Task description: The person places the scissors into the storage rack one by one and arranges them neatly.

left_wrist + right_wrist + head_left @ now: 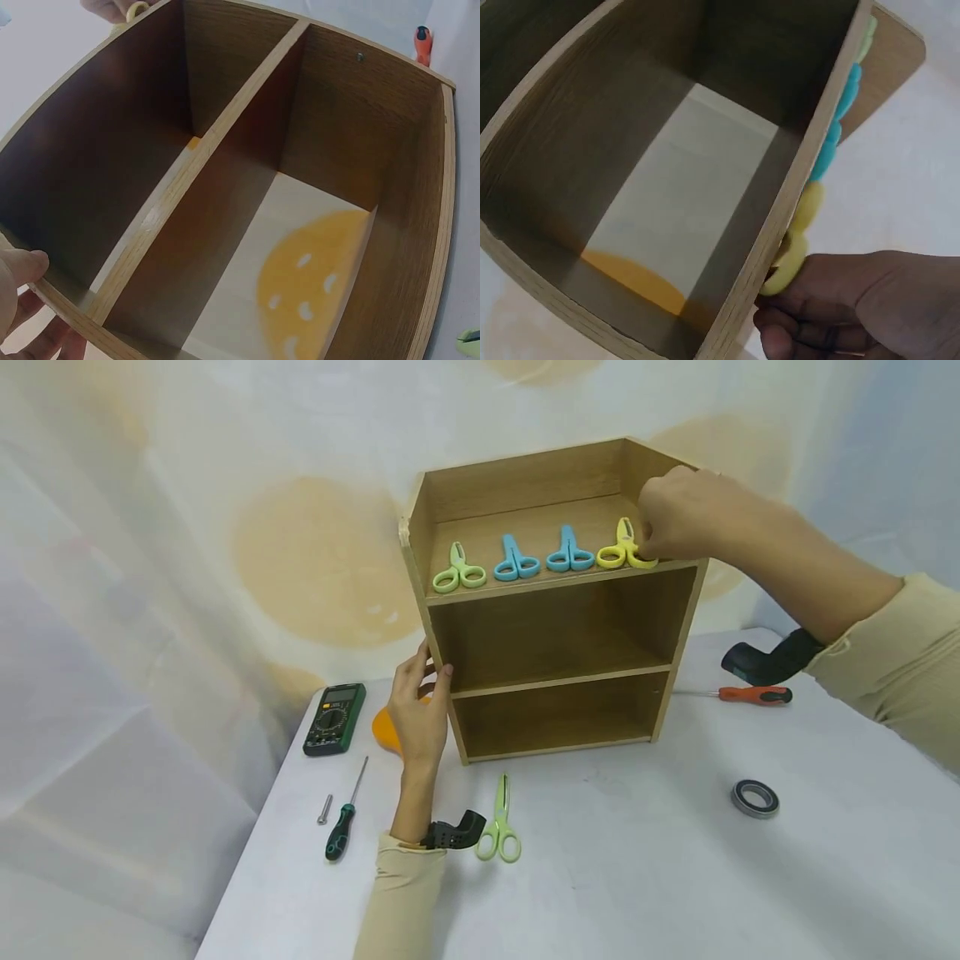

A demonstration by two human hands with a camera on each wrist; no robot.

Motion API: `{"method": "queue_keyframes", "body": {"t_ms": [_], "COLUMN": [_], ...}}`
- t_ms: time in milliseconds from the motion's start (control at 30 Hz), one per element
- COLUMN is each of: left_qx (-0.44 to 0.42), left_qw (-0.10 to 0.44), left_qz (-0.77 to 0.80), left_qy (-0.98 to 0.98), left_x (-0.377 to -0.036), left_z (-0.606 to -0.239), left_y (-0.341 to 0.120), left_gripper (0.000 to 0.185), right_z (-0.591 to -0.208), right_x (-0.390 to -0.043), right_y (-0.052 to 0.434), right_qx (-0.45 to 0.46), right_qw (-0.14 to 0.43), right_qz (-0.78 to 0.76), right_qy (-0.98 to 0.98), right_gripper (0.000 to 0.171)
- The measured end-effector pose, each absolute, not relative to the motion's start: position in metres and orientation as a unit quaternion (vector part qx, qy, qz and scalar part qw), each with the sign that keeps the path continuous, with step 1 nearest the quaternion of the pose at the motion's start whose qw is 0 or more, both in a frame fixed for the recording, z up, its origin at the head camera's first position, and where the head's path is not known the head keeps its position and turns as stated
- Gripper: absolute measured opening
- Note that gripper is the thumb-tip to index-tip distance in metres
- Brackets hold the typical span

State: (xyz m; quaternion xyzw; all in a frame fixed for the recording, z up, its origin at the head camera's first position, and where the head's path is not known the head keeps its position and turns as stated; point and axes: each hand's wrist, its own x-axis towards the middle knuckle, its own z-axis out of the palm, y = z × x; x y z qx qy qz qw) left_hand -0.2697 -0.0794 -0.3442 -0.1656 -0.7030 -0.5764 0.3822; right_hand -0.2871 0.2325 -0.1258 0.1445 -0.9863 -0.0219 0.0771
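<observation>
A wooden shelf unit [555, 683] stands on the table. My left hand [422, 718] grips its left side panel, thumb on the front edge and fingers behind. At the right end of the top shelf, my right hand [686, 514] pinches one handle loop of the yellow scissors [611, 557]; the right wrist view shows the loop [786, 274] against curled fingers. To their left on that shelf lie two pairs of blue scissors [512, 552] and a light green pair [457, 556]. Another light green pair of scissors [502, 810] lies on the table before the unit.
Left on the white table [600, 877] are a multimeter [334, 720], a bolt [325, 810] and a green-black screwdriver [341, 833]. An orange object [385, 732] is partly behind my left hand. A red-handled screwdriver [753, 695] and a ring bearing [755, 798] lie right.
</observation>
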Motion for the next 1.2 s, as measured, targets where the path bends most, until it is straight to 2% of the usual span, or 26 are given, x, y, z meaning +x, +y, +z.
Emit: {"method": "queue_keyframes", "body": {"t_ms": [67, 800, 1200], "left_qx": [-0.168, -0.168, -0.175], "left_qw": [0.384, 0.39, 0.39], "left_qz": [-0.577, -0.573, -0.575], "left_qy": [-0.701, -0.7, -0.698], "left_x": [-0.269, -0.269, -0.268], "left_z": [-0.343, -0.339, -0.335], "left_y": [-0.079, -0.078, -0.071], "left_gripper": [0.046, 0.046, 0.046], "right_z": [-0.125, -0.139, -0.138], "right_x": [-0.29, -0.298, -0.292], "right_y": [0.233, 0.221, 0.244], "right_qx": [0.135, 0.163, 0.186], "right_qw": [0.066, 0.127, 0.133], "right_qz": [-0.027, 0.022, 0.009], "right_qy": [-0.988, -0.978, -0.974], "right_gripper": [0.031, 0.023, 0.018]}}
